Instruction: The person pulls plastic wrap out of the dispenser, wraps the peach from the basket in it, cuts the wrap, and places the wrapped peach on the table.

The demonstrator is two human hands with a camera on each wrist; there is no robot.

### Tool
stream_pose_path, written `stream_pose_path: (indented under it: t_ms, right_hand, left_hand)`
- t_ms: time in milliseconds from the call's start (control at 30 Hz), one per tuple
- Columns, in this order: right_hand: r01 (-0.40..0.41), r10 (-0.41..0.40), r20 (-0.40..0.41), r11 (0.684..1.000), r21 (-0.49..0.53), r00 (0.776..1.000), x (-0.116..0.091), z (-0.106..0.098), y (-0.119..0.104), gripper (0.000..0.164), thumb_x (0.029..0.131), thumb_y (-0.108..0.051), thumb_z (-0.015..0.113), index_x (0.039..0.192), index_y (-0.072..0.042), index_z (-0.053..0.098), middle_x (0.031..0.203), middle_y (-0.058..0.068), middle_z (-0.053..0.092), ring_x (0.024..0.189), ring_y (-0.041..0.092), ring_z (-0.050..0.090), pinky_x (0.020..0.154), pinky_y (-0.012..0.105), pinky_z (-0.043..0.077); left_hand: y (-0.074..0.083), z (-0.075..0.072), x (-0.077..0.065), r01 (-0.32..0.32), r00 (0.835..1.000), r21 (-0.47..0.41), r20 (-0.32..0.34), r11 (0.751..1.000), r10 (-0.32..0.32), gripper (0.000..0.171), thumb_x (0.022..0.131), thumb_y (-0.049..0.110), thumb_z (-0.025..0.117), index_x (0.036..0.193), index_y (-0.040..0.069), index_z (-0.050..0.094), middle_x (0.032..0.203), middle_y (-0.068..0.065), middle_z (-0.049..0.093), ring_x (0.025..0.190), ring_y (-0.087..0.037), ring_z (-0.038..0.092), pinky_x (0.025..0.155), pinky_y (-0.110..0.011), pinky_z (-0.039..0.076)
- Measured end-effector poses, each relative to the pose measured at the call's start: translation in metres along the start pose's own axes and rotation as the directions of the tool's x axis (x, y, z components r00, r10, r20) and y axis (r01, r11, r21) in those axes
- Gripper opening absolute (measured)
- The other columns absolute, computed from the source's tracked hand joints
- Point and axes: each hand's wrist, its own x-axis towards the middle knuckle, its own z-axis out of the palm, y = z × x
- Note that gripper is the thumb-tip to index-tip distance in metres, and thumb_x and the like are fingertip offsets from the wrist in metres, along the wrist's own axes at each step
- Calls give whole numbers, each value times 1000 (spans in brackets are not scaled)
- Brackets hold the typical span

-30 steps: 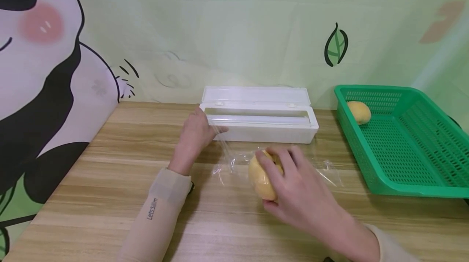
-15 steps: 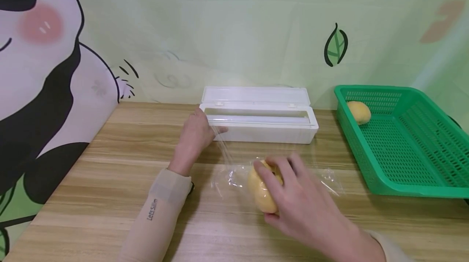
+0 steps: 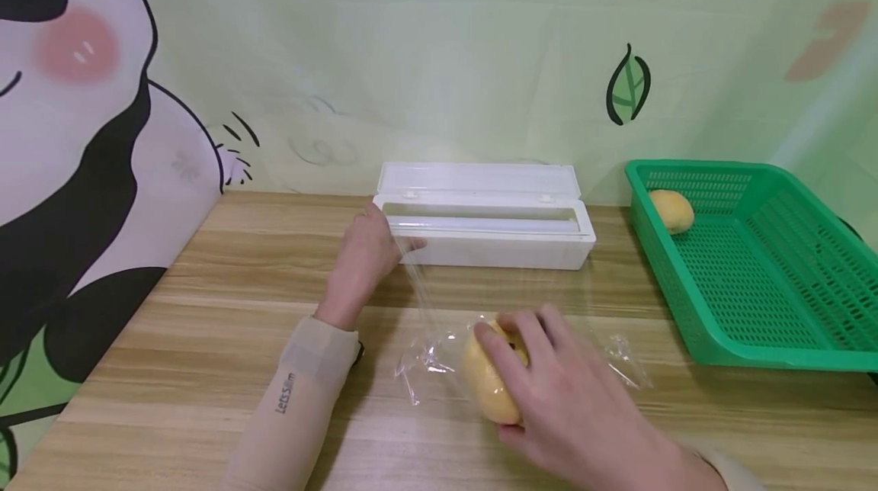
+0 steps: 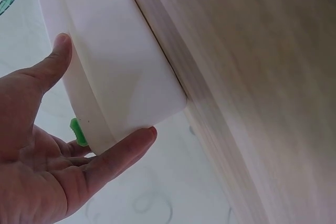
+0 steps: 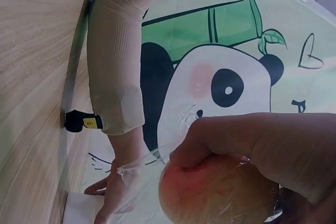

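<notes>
My left hand (image 3: 368,247) grips the left end of a white cling film box (image 3: 507,251), its thumb along the front wall, as the left wrist view (image 4: 121,61) also shows. The box's lid stands up at the back and a roll lies inside. Clear cling film (image 3: 428,357) runs from the box toward me. My right hand (image 3: 576,392) holds a yellow peach (image 3: 488,380), with film over its surface. In the right wrist view the peach (image 5: 210,192) has a red blush, and crinkled film clings about it. Its underside is hidden.
A green plastic basket (image 3: 675,289) stands at the right, with another peach (image 3: 672,210) in its back left corner. Behind the wooden table (image 3: 226,323) hangs a pale green cloth (image 3: 411,56) with a panda print.
My right hand has drawn the peach toward me, and the film between it and the box has grown longer. The left hand and the box have stayed put.
</notes>
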Motion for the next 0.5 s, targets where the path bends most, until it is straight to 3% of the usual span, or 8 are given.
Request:
stream_pose_path:
  t_ms: [500]
  right_hand:
    - [38,-39,27,999,25,999,-5,-4,-7,88,50,-28,94,126,-2,59,108,14,58,89,29,54,66,39,53]
  left_hand:
    - [1,0,-2,-10,1000,48,-6,999,11,115,84,65,74,141,-25,29,104,-38,62,95,-48,67,81,-52,57]
